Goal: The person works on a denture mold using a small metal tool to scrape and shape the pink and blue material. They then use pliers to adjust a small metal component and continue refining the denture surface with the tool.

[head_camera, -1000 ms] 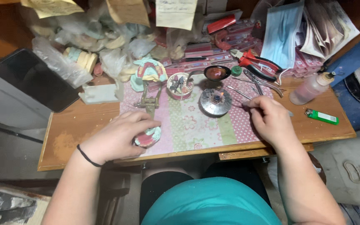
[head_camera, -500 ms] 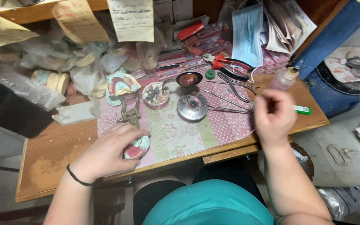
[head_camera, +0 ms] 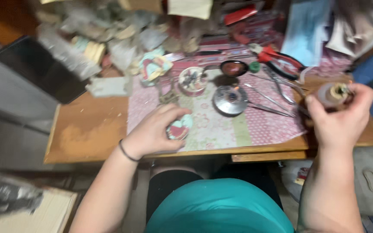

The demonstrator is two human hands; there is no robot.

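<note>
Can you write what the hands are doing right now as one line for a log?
left hand: holds pink and teal mould on patterned mat | right hand: lifts small bottle above table edge | picture: blurred

The counter is matt, worn wood under a patterned cloth mat. The round lid and tweezers are shiny metal; the small bottle looks like translucent plastic.

**Soft light, smeared view**

My view is motion-blurred throughout; the clutter at the far edge of the surface smears worst. Light is warm, moderate and even, with faint shadows. The metal dish shows a small glare.
</note>
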